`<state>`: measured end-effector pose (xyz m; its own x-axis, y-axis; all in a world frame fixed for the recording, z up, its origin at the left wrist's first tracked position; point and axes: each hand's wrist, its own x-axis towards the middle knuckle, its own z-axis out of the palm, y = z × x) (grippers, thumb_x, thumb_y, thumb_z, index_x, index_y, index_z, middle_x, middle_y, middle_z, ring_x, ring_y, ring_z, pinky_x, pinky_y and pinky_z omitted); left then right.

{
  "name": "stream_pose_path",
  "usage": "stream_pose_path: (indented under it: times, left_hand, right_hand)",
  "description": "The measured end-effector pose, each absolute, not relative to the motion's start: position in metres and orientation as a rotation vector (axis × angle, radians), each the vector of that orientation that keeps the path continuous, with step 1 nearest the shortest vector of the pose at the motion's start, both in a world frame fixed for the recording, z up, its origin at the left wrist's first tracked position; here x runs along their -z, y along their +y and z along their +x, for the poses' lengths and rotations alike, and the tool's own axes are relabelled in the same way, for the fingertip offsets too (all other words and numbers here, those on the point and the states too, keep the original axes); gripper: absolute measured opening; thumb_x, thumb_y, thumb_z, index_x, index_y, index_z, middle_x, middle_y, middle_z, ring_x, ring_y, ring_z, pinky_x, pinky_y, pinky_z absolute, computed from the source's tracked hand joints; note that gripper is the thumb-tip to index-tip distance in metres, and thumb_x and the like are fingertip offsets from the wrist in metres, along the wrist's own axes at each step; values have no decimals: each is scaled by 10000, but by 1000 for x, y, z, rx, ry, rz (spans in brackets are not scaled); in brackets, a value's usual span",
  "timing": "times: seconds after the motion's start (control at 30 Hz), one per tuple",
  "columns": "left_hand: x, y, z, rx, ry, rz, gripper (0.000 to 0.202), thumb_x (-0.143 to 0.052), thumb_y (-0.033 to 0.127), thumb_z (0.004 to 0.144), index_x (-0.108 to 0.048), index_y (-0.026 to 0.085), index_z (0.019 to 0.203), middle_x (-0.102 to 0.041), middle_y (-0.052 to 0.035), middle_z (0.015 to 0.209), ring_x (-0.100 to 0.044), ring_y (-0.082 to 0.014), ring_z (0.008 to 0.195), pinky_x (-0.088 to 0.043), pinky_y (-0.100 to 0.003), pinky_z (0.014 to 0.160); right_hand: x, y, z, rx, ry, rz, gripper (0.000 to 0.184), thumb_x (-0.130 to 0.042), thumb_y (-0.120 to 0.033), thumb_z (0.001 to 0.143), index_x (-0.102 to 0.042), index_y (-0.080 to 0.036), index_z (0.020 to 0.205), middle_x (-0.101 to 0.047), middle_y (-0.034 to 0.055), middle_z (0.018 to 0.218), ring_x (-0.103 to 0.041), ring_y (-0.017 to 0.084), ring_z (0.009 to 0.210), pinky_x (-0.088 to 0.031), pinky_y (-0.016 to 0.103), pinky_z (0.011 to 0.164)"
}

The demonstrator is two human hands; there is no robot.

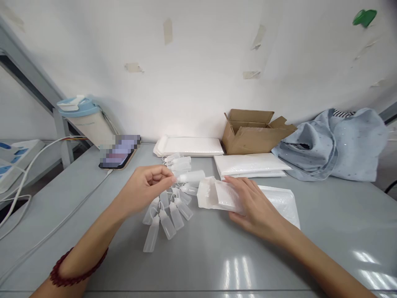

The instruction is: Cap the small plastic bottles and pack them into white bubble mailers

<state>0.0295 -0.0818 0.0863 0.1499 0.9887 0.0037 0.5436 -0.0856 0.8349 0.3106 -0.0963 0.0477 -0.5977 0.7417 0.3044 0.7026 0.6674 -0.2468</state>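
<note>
Between its thumb and fingers, my left hand (151,182) pinches the capped end of a small translucent plastic bottle (192,176). The bottle's base points toward the mouth of a white padded envelope (226,195), just short of it. My right hand (252,203) is wrapped around that envelope, whose flap end gapes to the left. Below my left hand lie several similar squeeze bottles (167,224) with looped caps, fanned out on the grey table (192,265). Another padded envelope (281,203) lies flat beneath my right wrist.
At the back are a stack of white padded envelopes (192,145), more envelopes (249,164) and an open cardboard box (263,138). A light blue cloth bag (350,145) sits at the right. On the left are a phone (120,151), its white cable (74,213) and a blue-lidded cup (89,124).
</note>
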Motion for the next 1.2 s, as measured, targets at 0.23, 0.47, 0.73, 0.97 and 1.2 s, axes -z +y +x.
stream_pose_path:
  times: [0.23,0.47,0.73,0.97,1.2]
  left_hand:
    - [-68,-92,57,-606,1258,1682,256,-543,387,830,-691,181,800,-387,71,459,-327,-76,438,-256,-192,428]
    - [-69,-79,40,-736,1453,1705,313,-537,431,823,-719,193,912,-456,56,465,-439,-120,472,-368,-230,495]
    - [-62,-69,29,-421,1535,1846,271,-535,427,802,-668,197,853,-413,65,502,-439,-131,491,-338,-229,493]
    - [-71,-66,15,-482,1537,1830,287,-495,454,821,-623,216,724,-439,47,513,-403,-119,483,-303,-209,461]
    - [-81,-77,15,-666,1640,1823,329,-525,533,783,-650,230,742,-517,26,505,-432,-123,445,-315,-204,401]
  right_hand:
    - [-47,-102,308,-197,-2531,-1068,731,-527,-120,753,-172,-217,1385,-503,126,1231,-473,281,1082,-455,491,883]
    - [-52,-102,312,-180,-2483,-1123,714,-510,-140,765,-179,-240,1389,-501,126,1264,-479,304,1131,-449,518,894]
    - [-49,-95,318,-123,-2434,-1185,712,-507,-126,759,-175,-229,1381,-480,131,1289,-470,299,1136,-434,516,919]
    - [-49,-93,315,-146,-2463,-1252,753,-508,-118,742,-148,-223,1395,-497,126,1263,-482,284,1101,-460,495,886]
    - [-55,-101,310,-271,-2486,-1277,756,-503,-128,735,-163,-252,1398,-527,103,1223,-513,282,1082,-480,471,862]
